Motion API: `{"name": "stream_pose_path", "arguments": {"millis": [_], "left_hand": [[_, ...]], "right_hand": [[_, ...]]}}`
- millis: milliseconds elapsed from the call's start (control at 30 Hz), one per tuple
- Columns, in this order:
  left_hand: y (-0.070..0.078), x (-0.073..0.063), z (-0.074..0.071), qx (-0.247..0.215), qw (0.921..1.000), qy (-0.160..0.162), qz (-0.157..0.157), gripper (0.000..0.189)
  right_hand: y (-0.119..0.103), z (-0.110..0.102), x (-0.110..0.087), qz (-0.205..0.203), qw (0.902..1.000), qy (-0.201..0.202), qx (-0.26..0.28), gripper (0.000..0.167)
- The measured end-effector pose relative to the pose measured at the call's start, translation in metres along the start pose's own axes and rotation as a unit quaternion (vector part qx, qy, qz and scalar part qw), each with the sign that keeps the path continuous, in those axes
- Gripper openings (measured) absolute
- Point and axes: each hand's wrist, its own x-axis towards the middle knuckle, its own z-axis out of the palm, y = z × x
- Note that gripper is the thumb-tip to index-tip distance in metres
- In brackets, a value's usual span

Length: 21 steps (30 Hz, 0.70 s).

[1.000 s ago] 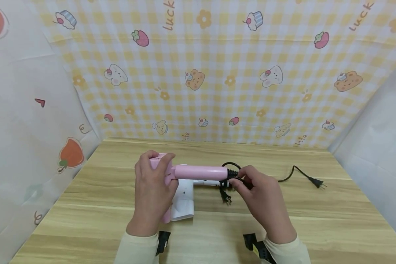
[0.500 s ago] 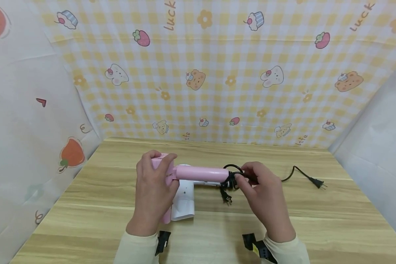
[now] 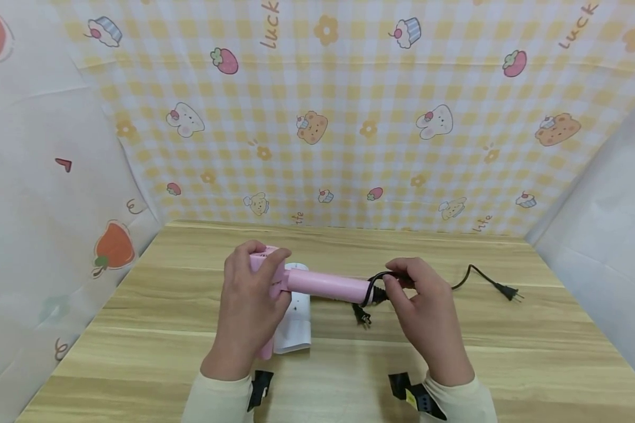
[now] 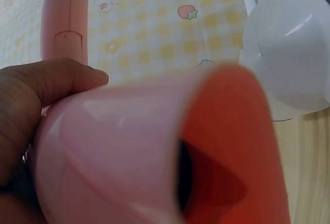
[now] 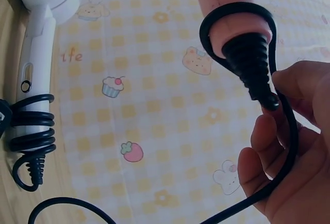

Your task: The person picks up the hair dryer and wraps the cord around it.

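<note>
A pink hair dryer (image 3: 328,284) is held above the table, its handle pointing right and tilted slightly down. My left hand (image 3: 251,299) grips its head from above; the nozzle (image 4: 129,131) fills much of the left wrist view. My right hand (image 3: 423,299) pinches the black cord (image 5: 289,152) between thumb and fingers near the handle's end. One loop of cord circles the handle just above the ribbed strain relief (image 5: 250,61). Beneath lies a white hair dryer (image 3: 294,329), partly hidden, with its own cord (image 5: 32,126) wound round its handle.
The pink dryer's cord runs right along the wooden table (image 3: 349,382) to a two-pin plug (image 3: 508,292). Another plug (image 3: 362,317) lies by the white dryer's handle. A checked cloth (image 3: 317,117) hangs behind the table.
The pink dryer's handle end has swung downward. My right hand has drawn the cord so that a loop now circles the handle's end. My left hand has shifted slightly right.
</note>
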Motion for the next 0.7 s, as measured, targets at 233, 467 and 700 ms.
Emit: {"name": "stream_pose_path", "arguments": {"millis": [233, 467, 700], "left_hand": [[-0.001, 0.001, -0.007, -0.016, 0.9998, 0.0, 0.01, 0.061], [-0.003, 0.001, -0.01, -0.033, 0.9986, 0.003, 0.041, 0.061], [-0.005, 0.001, -0.012, -0.045, 0.9969, 0.0, 0.064, 0.06]], "right_hand": [[0.001, -0.003, 0.001, 0.067, 0.9977, -0.009, 0.001, 0.017], [0.0, -0.006, 0.0, 0.111, 0.9926, -0.037, 0.032, 0.012], [0.002, -0.008, 0.001, 0.117, 0.9887, -0.065, 0.067, 0.011]]}}
